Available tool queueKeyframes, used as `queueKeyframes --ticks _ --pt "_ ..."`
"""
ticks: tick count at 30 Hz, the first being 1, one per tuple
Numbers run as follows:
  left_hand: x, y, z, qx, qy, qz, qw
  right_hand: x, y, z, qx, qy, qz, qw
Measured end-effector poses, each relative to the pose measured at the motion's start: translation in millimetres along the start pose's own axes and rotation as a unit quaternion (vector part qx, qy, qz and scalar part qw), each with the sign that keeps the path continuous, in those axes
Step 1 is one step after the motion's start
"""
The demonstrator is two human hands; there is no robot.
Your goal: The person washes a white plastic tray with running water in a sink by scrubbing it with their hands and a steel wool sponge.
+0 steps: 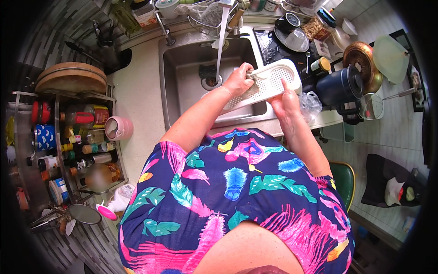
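My right hand [286, 102] grips the near edge of a white plastic tray [269, 80] with rows of drain holes, its thumb on the perforated surface. The tray is held tilted over the right side of a stainless steel sink [178, 82]. In my left hand [237, 81] is a bunched greyish scrubbing cloth [253, 84], pressed against the tray's middle. A stream of water [221, 41] runs from the faucet [227, 2] into the basin beside the drain [211, 83], left of the tray. The tray's lower left end is partly hidden by my left forearm.
Right of the sink stand a plate [279, 32] with cups, a dark blue kettle [337, 85] and a clear plastic bag [309, 104]. On the left counter are a pink mug [119, 127], a spice rack [58, 137] and round wooden boards [72, 77]. A small tap [167, 36] rises behind the sink.
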State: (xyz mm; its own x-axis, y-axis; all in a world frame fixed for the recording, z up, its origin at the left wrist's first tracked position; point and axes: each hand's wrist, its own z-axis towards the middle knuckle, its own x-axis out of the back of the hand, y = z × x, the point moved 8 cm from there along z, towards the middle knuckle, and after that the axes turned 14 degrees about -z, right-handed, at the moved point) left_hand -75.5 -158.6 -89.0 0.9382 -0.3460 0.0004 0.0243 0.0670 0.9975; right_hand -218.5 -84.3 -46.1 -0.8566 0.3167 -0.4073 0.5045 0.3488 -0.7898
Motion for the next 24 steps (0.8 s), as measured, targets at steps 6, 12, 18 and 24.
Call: queueKeyframes --ticks 6,12,18,24 --pt "0 5 -4 -0.013 -0.079 0.038 0.996 -6 1 1 -0.012 0.013 0.005 1.0" --pt "3 0 -20 -0.007 -0.169 0.1 0.981 6 8 14 -0.043 -0.003 0.025 0.999" --pt "28 -24 -29 0.077 -0.145 0.03 0.986 11 13 17 -0.069 0.001 0.033 0.997" --pt "29 -44 -36 0.202 -0.13 -0.217 0.946 4 15 16 -0.08 -0.007 0.038 0.996"
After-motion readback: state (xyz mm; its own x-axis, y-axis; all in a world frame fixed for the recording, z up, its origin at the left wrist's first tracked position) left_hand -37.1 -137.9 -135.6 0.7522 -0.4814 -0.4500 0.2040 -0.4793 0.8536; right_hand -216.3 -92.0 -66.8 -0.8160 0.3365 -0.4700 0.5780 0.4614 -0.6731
